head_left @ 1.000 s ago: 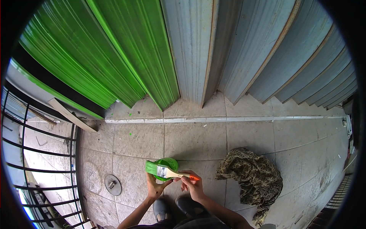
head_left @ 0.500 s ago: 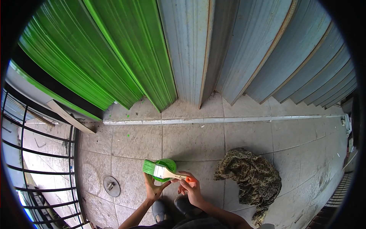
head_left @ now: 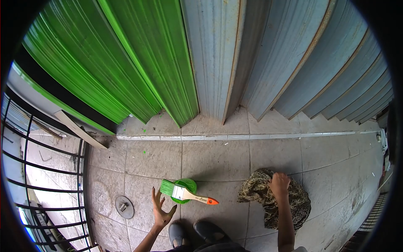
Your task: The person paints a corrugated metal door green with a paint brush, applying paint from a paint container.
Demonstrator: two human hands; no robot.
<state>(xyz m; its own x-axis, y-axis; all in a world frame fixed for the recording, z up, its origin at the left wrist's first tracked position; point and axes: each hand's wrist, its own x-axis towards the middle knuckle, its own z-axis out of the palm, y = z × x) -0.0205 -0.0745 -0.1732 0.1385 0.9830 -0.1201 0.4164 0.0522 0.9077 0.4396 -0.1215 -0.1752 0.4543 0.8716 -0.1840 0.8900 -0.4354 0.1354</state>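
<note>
A paintbrush with green bristles, a pale wooden handle and an orange tip lies across the top of a tub of green paint on the floor. Just left of the tub, my left hand is open, fingers spread, with dark smudges on the thumb side. It holds nothing. To the right, my right hand is closed on the upper part of a crumpled brown and black patterned cloth. Most of that cloth still rests on the tiles.
Ahead stands a folded metal shutter, its left panels green and the others bare grey. A low tiled step runs below it. A round metal disc, a wooden strip and a black railing are at left.
My right hand has let go of the paintbrush and moved right onto the cloth. My left hand has drawn back from the tub and opened. The brush stays on the tub.
</note>
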